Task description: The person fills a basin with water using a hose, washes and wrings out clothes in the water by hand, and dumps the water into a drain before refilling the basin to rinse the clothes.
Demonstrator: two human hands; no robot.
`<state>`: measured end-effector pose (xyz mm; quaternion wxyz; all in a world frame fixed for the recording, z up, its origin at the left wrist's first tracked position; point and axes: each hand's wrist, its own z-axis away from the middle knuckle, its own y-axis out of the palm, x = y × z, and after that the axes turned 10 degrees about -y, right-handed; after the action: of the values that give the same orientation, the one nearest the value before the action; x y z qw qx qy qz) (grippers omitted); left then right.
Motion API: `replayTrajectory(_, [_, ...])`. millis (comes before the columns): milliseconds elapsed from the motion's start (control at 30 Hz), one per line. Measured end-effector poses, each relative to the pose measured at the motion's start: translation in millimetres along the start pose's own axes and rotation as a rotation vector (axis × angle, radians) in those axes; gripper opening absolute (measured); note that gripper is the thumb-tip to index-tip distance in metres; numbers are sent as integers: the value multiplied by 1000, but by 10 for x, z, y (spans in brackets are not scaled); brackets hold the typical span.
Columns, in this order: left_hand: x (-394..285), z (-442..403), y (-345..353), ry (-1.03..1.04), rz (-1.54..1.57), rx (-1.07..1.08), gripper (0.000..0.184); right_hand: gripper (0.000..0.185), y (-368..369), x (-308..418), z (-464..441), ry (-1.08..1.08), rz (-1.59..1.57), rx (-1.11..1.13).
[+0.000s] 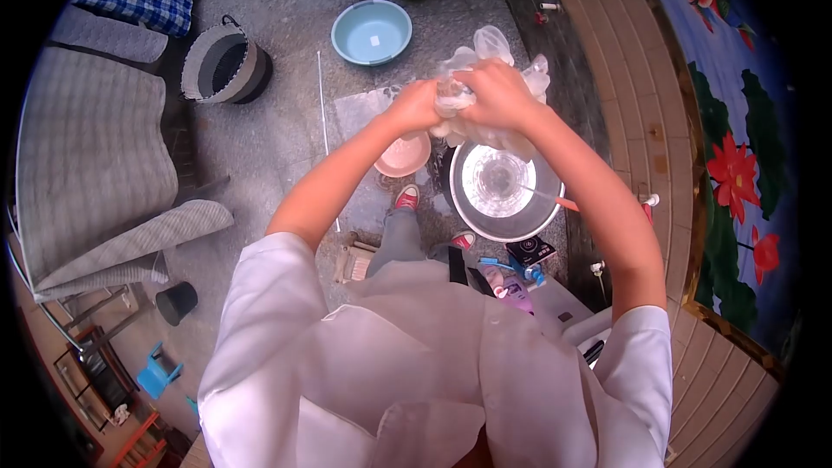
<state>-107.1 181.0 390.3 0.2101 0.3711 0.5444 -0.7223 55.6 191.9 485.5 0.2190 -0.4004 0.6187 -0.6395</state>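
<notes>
Bunched white, sheer cloth [490,135] is gripped between my two hands, up over the far rim of a big basin. My left hand [416,109] is closed on its left side, and my right hand [497,94] has its fingers wrapped round the middle. Folds of the cloth stick out beyond and below the right hand. Underneath, the large round basin [552,208] holds bright, rippled water. A hose with an orange end [567,204] reaches over the basin's right rim, a thin stream in front of it. Left of the basin sits a small pink basin [404,156], partly hidden by my left hand.
A light-blue basin [371,28] lies farther out on the stone floor. To the left stand a woven basket [227,62] and a rack with grey mats [95,173]. Bottles [516,293] and a black box [530,250] are near my right side. A tiled wall [641,121] runs along the right.
</notes>
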Motion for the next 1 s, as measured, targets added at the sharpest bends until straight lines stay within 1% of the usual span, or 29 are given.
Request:
replayTrajectory(33, [10,-14,13,1,0,3,38,45,-3,-8,-11,-16,36,-1])
replayTrajectory(100, [32,-54,11,10,67,-93,32,47,3,-38,-53,-19,52,-18])
replayTrajectory(233, [18,-119,-76,12,38,-67,36,49,-62,-39,-125,-37,84,-33])
replayTrajectory(300, [-2,-126,-105,67,155,-130,54,48,-117,-19,-152,-34,98,-32])
replayTrajectory(333, [11,-94,-124,65,155,-131,54,48,-152,-14,-164,-38,117,-57])
replayTrajectory(400, [66,1,-187,94,245,-223,79,47,-220,-7,-173,-41,136,-84])
replayTrajectory(433, [175,44,-166,54,328,-181,99,46,-257,1,-173,-13,108,-118])
replayTrajectory(467, [314,122,-133,55,328,-182,99,46,-295,8,-176,15,81,-153])
replayTrajectory(500, [513,206,-55,53,356,-166,105,44,-362,35,-177,26,63,-206])
replayTrajectory(567, [914,294,183,53,468,-114,117,43,-540,88,-197,19,14,-212])
replayTrajectory(600, [940,305,233,53,467,-111,117,42,-598,112,-194,11,-37,-217])
replayTrajectory(667, [985,270,325,9,569,-144,119,41,-658,144,-206,-6,-42,-243])
replayTrajectory(700, [1025,228,372,10,567,-145,119,42,-705,191,-211,-23,-59,-256])
replayTrajectory(767, [1089,54,455,-17,459,-214,110,42,-785,272,-212,-39,-74,-271])
replayTrajectory(800, [1088,-51,494,-12,461,-214,110,44,-822,303,-211,-11,-161,-216])
replayTrajectory(833, [1078,-164,536,127,312,-238,99,47,-852,308,-214,19,-248,-160])
replayTrajectory(867, [1074,-261,570,264,163,-260,88,47,-872,301,-214,25,-243,-160])
replayTrajectory(900, [1144,-361,657,266,169,-254,88,49,-886,298,-193,85,-251,-186])
replayTrajectory(933, [1191,-462,721,251,195,-274,75,50,-901,284,-176,141,-258,-214])
replayTrajectory(967, [1245,-528,786,245,208,-283,69,50,-917,256,-166,145,-256,-215])
replayTrajectory(1000, [1172,-544,761,239,221,-292,62,51,-936,211,-163,186,-326,-235])
